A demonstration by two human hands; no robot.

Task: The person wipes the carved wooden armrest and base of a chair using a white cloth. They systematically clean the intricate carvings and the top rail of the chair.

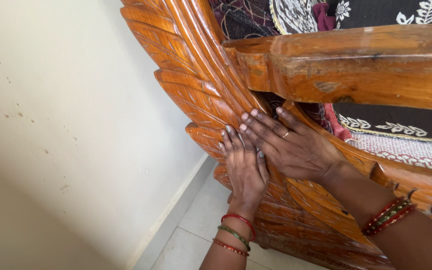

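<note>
Head view: both hands [271, 155] flat on upright carved frame [191, 85].

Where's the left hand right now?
The left hand lies flat on the carved wooden side panel, centre frame, touching the right hand, below the armrest.

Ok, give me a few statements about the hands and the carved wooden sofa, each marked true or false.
1. Both hands lie flat on the carved orange-brown wooden sofa side. True.
2. The left hand holds a cloth. False: it is empty, palm on the wood.
3. The right hand wears a ring. True.
4. Both wrists are bare. False: each wears red and green bangles.
5. A cream wall stands beside the sofa. True.
</note>
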